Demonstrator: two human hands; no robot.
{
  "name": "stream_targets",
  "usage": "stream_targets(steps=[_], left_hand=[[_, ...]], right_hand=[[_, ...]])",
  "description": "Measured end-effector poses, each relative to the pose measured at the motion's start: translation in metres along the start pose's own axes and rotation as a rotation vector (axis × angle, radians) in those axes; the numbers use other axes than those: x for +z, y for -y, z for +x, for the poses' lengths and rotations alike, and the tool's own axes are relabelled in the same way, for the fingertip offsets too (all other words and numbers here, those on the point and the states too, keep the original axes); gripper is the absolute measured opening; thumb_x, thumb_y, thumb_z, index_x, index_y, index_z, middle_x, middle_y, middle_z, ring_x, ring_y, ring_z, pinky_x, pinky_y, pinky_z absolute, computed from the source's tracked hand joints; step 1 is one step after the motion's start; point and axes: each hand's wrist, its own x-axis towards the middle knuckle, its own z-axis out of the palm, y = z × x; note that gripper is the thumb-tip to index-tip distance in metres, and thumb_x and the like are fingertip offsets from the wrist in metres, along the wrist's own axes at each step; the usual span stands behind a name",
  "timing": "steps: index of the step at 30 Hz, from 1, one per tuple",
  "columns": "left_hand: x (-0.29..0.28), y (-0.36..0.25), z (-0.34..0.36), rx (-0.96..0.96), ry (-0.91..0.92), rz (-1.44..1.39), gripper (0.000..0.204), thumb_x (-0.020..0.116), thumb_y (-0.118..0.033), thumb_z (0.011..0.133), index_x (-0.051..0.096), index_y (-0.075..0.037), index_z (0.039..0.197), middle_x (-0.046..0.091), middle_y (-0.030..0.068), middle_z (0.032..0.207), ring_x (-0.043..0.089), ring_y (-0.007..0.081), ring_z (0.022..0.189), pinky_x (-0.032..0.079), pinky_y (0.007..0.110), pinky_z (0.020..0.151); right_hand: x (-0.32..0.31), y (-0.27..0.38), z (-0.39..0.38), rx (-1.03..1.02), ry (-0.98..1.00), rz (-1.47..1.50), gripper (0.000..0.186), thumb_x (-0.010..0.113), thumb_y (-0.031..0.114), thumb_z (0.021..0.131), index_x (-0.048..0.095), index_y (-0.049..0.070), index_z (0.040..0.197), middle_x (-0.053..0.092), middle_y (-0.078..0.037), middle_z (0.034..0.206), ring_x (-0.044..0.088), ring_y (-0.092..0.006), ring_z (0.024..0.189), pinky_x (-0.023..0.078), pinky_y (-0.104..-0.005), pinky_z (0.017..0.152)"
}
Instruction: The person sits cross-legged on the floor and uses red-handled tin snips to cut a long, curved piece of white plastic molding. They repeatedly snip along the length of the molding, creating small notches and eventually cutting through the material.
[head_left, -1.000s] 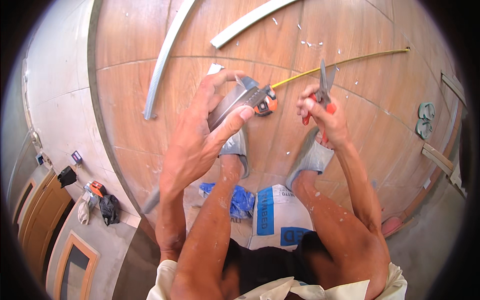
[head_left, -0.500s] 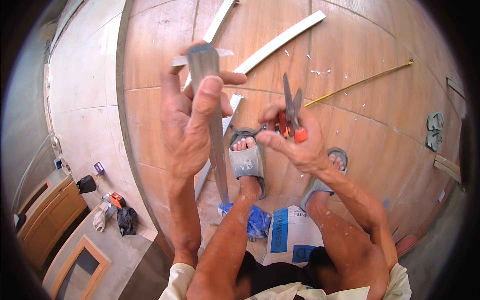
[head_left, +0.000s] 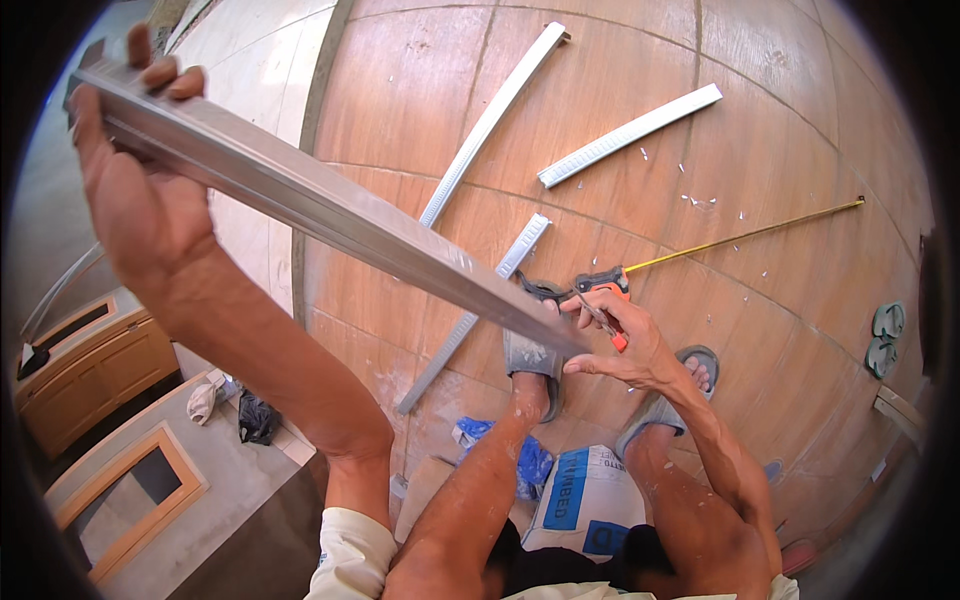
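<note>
Left hand: my fingers wrap the far-left end of a grey metal channel, raised slantwise.
Floor strips: three, loose, none joined yet.
Tape measure: drawn out rightward.
Right hand: half-closed on red-handled snips; channel contact unclear.
White scraps: far right; some cutting looks done.

long metal channel blocking you from left hand to right hand, tape measure just past the latter, decent room toward the floor's right edge, flip-flops there though
</note>
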Motion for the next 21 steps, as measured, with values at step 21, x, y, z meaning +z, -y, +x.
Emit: stream_targets(steps=[21], left_hand=[[0.130, 0.216, -0.235, -0.917, -0.469, -0.348, 0.053, 0.057, -0.054, 0.114, 0.047, -0.004, 0.129, 0.060, 0.0077, 0.103, 0.061, 0.0162, 0.081, 0.057, 0.032, 0.068]], right_hand=[[-0.022, 0.035, -0.002, 0.499, -0.224, 0.304, 0.036, 0.062, 0.032, 0.111, 0.066, 0.000, 0.127, 0.077, -0.013, 0.104, 0.071, -0.0195, 0.094, 0.054, -0.0328, 0.080]])
